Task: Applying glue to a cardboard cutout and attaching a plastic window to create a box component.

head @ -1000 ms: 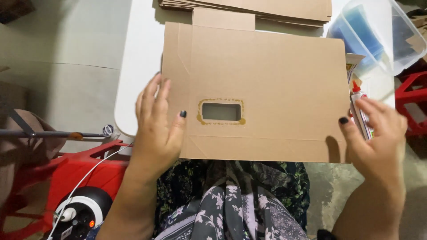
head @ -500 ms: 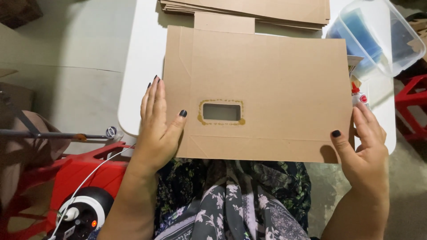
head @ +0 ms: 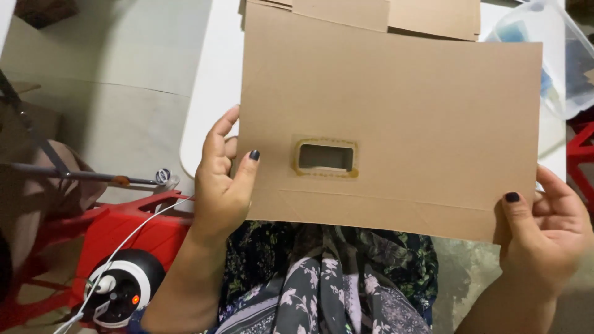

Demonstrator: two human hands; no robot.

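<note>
A flat brown cardboard sheet (head: 402,99) with a small rectangular cut-out window (head: 326,158) fills the middle of the head view, lifted off the table and slightly tilted. My left hand (head: 221,185) grips its lower left edge, thumb on the front face. My right hand (head: 547,226) holds the lower right corner, thumb pressed on the sheet. Both hands have dark painted nails.
A white table (head: 207,93) lies under the sheet, with a stack of more cardboard pieces (head: 433,15) at the far edge. A clear plastic bin (head: 560,55) sits at the right. A red stool (head: 111,229) with a black-and-white device (head: 120,287) stands at the lower left.
The cardboard sheet has been lifted off the table toward the camera and looks larger. My right hand moved from the sheet's side to gripping its lower right corner.
</note>
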